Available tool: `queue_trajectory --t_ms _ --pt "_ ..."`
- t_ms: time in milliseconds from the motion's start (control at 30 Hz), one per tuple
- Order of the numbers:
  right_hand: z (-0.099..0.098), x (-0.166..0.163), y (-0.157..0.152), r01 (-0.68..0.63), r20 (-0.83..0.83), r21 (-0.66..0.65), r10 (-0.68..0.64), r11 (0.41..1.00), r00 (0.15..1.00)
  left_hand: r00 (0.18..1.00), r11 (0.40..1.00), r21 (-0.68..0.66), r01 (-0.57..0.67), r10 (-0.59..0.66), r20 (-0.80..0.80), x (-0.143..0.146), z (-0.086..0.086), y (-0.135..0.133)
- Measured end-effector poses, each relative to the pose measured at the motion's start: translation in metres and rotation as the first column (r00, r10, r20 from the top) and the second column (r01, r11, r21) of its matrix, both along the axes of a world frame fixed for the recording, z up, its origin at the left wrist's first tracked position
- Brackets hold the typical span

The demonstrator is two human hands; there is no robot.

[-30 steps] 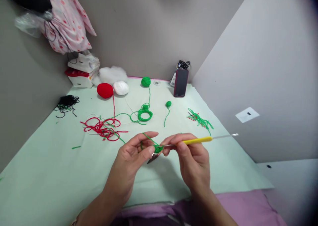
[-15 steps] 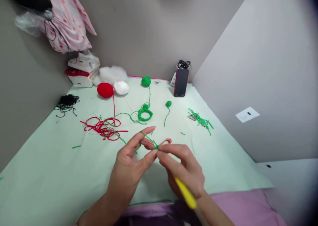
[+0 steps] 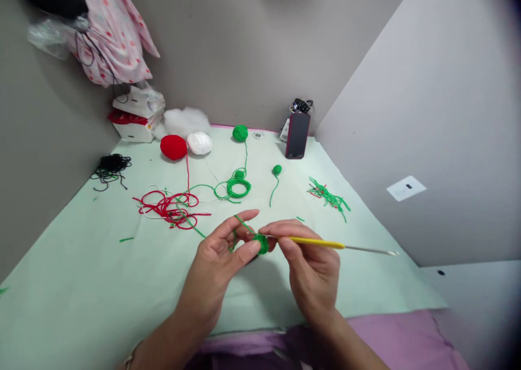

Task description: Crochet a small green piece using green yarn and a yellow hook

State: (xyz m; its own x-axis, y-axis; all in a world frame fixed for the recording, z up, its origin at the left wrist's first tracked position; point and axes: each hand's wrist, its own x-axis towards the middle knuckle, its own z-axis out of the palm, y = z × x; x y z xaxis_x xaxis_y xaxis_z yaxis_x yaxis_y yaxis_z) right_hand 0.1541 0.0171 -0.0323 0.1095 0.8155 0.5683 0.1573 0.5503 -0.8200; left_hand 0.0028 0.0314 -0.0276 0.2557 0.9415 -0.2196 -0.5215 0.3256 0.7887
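My left hand pinches a small green crochet piece between thumb and fingers, with green yarn running over its raised forefinger. My right hand grips a crochet hook with a yellow handle; its tip is at the green piece and its metal end points right. The green strand leads back across the pale green table cover to a green yarn coil and a green yarn ball.
Red yarn ball, white yarn ball, loose red yarn, black thread tangle, green scraps, a small green piece, a propped phone, white stuffing, a box. Walls enclose three sides.
The right hand turned the hook: its handle pointed right, then down toward me, and now points right again. The left hand stayed on the green piece.
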Motion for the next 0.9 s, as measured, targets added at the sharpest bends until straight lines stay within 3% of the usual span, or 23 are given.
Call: queue_trajectory --t_ms 67,167,267,333,400,600,733,800,900 --pt "-0.001 0.0 -0.005 0.079 0.185 0.104 -0.097 0.991 0.978 1.0 0.999 -0.029 -0.021 0.022 0.022 0.003 -0.001 0.0" --pt "-0.003 0.005 -0.008 0.125 0.316 0.202 -0.185 0.971 0.931 0.986 0.988 -0.132 0.083 -0.062 0.157 0.003 0.0 0.002" --pt "-0.003 0.01 -0.003 0.107 0.112 0.085 -0.116 0.991 0.987 0.971 0.973 -0.189 0.13 -0.086 0.225 -0.001 0.0 0.007" --pt "-0.002 0.01 0.002 0.001 -0.109 -0.041 -0.006 0.999 0.994 0.982 0.983 -0.162 0.086 -0.057 0.178 -0.004 -0.001 0.008" --pt "-0.002 0.008 0.006 -0.114 -0.229 -0.11 0.087 0.987 0.97 0.994 0.993 -0.1 0.062 -0.053 0.096 -0.005 -0.001 0.007" --pt "-0.004 0.008 0.01 -0.21 -0.347 -0.247 0.116 0.946 0.931 0.999 0.998 -0.04 0.047 -0.047 0.001 -0.004 0.001 0.004" --pt "0.0 0.009 0.01 -0.274 -0.448 -0.262 0.135 0.925 0.884 0.998 0.998 -0.039 0.054 -0.055 -0.015 -0.006 0.004 0.004" --pt "0.002 0.01 0.007 -0.272 -0.426 -0.26 0.142 0.927 0.893 0.999 0.999 -0.029 0.045 -0.046 -0.022 -0.007 0.004 0.004" --pt "0.001 0.01 0.001 -0.166 -0.281 -0.215 0.102 0.962 0.954 0.998 1.0 0.006 0.012 -0.012 -0.064 -0.007 0.002 0.003"
